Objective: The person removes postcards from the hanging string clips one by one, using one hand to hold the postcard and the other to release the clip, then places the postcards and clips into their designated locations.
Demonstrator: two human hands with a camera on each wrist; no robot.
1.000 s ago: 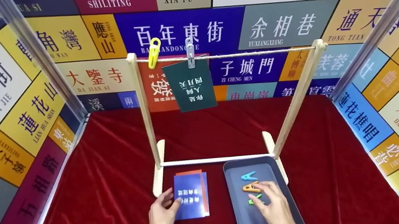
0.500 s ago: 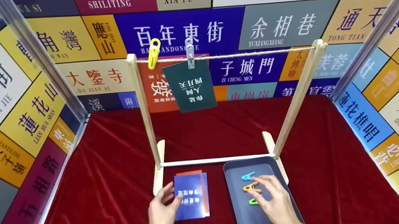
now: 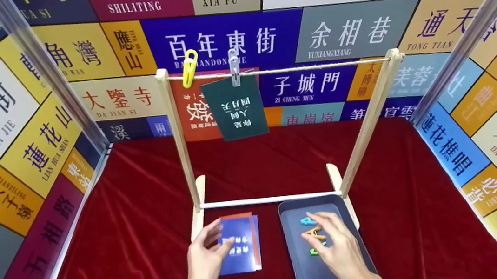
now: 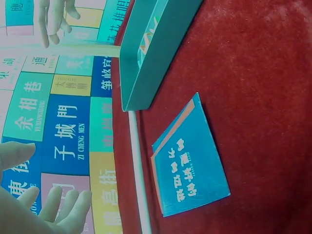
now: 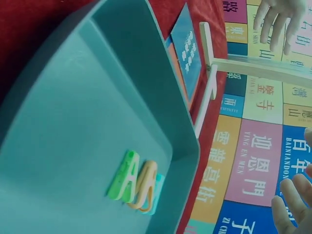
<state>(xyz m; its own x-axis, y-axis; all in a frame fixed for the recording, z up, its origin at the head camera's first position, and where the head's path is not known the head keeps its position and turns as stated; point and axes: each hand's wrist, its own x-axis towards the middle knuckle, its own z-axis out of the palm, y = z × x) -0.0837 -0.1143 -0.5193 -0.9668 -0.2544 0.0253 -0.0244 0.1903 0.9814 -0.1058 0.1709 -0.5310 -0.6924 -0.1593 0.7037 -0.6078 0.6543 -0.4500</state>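
My left hand hovers over a small stack of cards with its fingers loosely bent and holds nothing. The top card is blue with white characters; an orange-red card peeks out beneath it. In the left wrist view the blue card lies flat on the cloth, well apart from the hand. My right hand is above the grey tray, thumb and fingers apart. Under it lie a blue clothespin, an orange one and a green one, all resting on the tray floor.
Behind the hands stands a wooden frame with a string. A clear clothespin holds a dark green card. A yellow clothespin sits left, above a red card. Lettered panels surround the red cloth.
My left hand has drawn slightly up and over the cards' left side. The right hand has shifted a little forward and left over the clothespins. Cards and clothespins stay put.
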